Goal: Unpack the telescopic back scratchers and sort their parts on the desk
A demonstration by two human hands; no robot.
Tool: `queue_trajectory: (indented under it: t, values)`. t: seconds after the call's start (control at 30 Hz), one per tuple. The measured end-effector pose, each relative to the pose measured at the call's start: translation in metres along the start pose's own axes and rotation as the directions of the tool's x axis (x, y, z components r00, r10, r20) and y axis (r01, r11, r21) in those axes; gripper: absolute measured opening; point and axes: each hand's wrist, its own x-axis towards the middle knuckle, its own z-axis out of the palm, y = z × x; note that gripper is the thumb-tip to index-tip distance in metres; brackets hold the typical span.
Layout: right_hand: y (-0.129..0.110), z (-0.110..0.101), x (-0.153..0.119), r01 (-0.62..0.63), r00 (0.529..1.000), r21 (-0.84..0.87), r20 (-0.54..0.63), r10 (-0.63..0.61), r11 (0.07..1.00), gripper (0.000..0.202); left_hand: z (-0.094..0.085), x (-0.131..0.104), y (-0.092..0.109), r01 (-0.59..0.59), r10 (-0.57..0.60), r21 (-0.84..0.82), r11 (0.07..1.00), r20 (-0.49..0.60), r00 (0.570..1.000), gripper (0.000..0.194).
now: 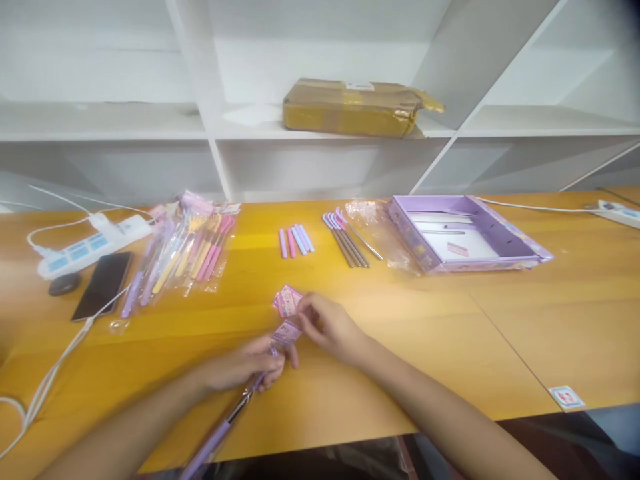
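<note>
Left hand [253,363]: curled closed around a wrapped utensil [213,443], its purple handle slanting back toward the person, below the wrist. Right hand [333,330]: thumb and forefinger brought together at the right edge of a card [287,333], other fingers tucked in.

Card: one, pink and purple, tilted, just above the left fist; whether the left fingers grip it too, I cannot tell from here.

Step in hand, by my reading: fitting the card to the utensil's near wrap. Next move calls for a steady left fist and a fine right pinch, card kept flat.

Pose: forearms come in from both sides and meet at the work; left wrist low, right wrist arched, its fingers pointing left.

Also on the table: card pile [289,301], just beyond the fingertips; short sticks [295,240], farther ahead; metal rods [347,241], ahead and slightly right; open box [510,265], well right beyond the right hand; packets [200,247], beyond the left hand, leftward; phone [103,285], left of those.
</note>
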Motion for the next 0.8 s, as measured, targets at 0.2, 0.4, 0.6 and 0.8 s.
queue_trajectory:
  t: [0.2, 0.4, 0.6, 0.8]
  values:
    - [0.001, -0.01, 0.003, 0.138, 0.989, 0.02, 0.057, -0.139, 0.99, 0.022, -0.002, 0.006, -0.006, -0.03, 0.029, -0.058, 0.998, -0.014, 0.999, 0.058]
    - [-0.013, -0.017, 0.006, 0.08, 0.986, 0.082, 0.139, -0.091, 0.993, 0.011, 0.001, 0.005, -0.001, -0.013, 0.012, -0.045, 0.999, -0.035, 0.999, 0.059]
    - [-0.008, -0.015, 0.004, 0.172, 0.976, 0.014, 0.136, -0.172, 0.985, 0.009, 0.002, 0.005, 0.0, -0.015, 0.015, -0.036, 0.999, -0.02, 1.0, 0.053]
    - [0.009, -0.021, 0.009, 0.151, 0.983, -0.059, -0.093, -0.156, 0.987, 0.018, 0.004, 0.005, 0.0, -0.025, 0.02, -0.126, 0.992, -0.033, 0.999, 0.051]
